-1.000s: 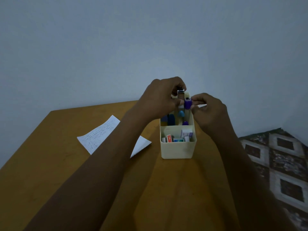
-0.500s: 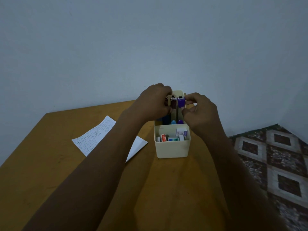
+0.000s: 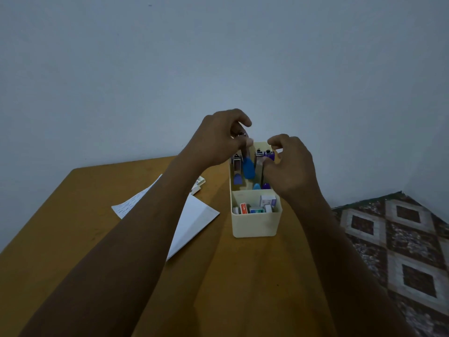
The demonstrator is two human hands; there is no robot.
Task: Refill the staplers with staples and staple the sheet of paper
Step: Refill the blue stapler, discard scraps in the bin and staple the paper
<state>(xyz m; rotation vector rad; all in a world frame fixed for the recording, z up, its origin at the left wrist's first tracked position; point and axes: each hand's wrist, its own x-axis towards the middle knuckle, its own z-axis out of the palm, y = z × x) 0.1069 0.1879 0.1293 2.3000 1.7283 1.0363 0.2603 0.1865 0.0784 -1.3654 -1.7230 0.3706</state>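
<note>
Since earlier, the left hand [image 3: 218, 139] had lifted a blue stapler [image 3: 248, 166] from the cream plastic organiser [image 3: 255, 224] at frame centre, pinching it; the right hand [image 3: 289, 164] curled loosely, holding nothing. No label was legible.

Seen from above: a brown wooden table [image 3: 60, 239] set against a plain pale wall [image 3: 218, 57]. At right, beside the table's edge, a patterned floor covering [image 3: 401, 251] of dark diamonds framed in light bands, running back to the foot of the wall.
</note>
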